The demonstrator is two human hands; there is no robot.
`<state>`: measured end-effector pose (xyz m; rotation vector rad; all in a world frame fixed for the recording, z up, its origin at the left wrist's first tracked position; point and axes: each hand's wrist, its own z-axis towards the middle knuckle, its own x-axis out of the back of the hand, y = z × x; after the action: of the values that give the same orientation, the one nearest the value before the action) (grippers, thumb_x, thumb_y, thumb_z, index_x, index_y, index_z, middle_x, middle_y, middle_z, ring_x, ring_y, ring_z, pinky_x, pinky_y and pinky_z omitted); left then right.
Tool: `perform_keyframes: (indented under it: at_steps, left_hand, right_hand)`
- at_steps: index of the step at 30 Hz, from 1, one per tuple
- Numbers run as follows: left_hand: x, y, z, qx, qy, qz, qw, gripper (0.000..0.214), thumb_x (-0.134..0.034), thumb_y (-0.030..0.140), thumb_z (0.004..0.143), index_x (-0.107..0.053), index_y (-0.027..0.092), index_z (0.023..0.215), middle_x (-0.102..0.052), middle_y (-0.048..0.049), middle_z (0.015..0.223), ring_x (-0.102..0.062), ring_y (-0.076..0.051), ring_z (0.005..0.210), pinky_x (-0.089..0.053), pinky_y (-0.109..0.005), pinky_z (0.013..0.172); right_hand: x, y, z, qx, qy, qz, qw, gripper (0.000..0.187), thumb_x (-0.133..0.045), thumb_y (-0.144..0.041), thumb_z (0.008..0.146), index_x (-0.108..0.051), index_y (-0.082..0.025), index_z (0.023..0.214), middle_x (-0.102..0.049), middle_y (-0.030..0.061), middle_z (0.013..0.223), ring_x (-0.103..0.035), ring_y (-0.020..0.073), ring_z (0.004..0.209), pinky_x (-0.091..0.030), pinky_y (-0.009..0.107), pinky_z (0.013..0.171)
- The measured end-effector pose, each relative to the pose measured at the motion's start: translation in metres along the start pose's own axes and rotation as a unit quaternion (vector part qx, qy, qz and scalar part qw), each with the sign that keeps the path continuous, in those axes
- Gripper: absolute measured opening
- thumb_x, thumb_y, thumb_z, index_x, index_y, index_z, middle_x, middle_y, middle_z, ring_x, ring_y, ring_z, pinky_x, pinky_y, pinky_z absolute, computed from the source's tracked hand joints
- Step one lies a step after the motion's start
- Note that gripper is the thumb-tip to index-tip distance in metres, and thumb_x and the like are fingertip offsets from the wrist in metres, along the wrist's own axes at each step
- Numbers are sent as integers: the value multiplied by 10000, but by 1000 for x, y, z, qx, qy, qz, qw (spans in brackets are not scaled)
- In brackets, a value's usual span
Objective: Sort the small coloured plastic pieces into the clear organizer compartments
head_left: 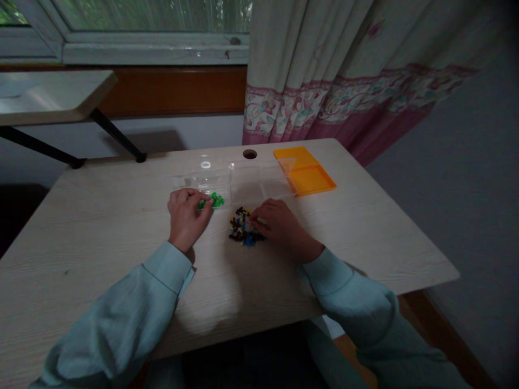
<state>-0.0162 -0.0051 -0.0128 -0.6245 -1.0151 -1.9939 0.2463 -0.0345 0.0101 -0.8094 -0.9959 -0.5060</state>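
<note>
A clear plastic compartment box (246, 183) lies across the middle of the table, with small green pieces (216, 200) in its near left compartment. My left hand (187, 215) is at that corner, thumb and forefinger drawn together beside the green pieces; whatever is between them is too small to make out. In front of the box lies a loose pile of tiny brown, blue and yellow pieces (242, 229). From the right, my right hand (280, 224) reaches over the pile, its fingertips closed together at the pieces. Its fingers partly hide the pile's right side.
An orange plastic tray or lid (308, 175) lies at the back right, touching or slightly under the box's corner. Behind it is a round hole (250, 154) in the tabletop (365, 237). A raised shelf (52, 97) on black legs stands at the back left. A curtain (292, 81) hangs behind.
</note>
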Motion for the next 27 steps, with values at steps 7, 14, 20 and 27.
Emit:
perform_keyframes:
  at_steps: [7, 14, 20, 27]
  left_hand:
    - [4, 4, 0, -24, 4, 1, 1000, 144, -639, 357, 873, -704, 239, 925, -587, -80, 1041, -474, -278, 1070, -372, -480, 950]
    - [8, 29, -10, -171, -58, -35, 983, 206, -620, 287, 889, -660, 263, 1090, -613, -78, 1118, -517, -267, 1107, -386, -477, 975]
    - [1, 41, -17, -222, -100, -83, 966, 259, -667, 351, 870, -654, 249, 1107, -637, -69, 1067, -551, -246, 1049, -429, -449, 938]
    - [0, 35, -17, -224, -102, -80, 966, 167, -676, 355, 870, -679, 248, 998, -663, -49, 993, -581, -225, 999, -454, -432, 902]
  right_hand:
    - [-4, 0, 2, -18, 27, 34, 999, 178, -602, -170, 881, -694, -191, 1032, -720, 78, 952, -610, 225, 895, -423, 364, 825]
    - [-6, -11, 2, -71, 71, 157, 982, 138, -607, -262, 912, -729, -225, 964, -736, 48, 912, -655, 192, 853, -493, 341, 808]
    - [-4, -26, 3, -144, 56, 291, 944, 179, -658, -380, 878, -725, -215, 867, -724, 1, 796, -657, 140, 720, -478, 243, 648]
    - [-6, -28, 3, -121, 41, 244, 961, 253, -591, -383, 923, -727, -210, 796, -702, -1, 756, -620, 128, 695, -439, 243, 646]
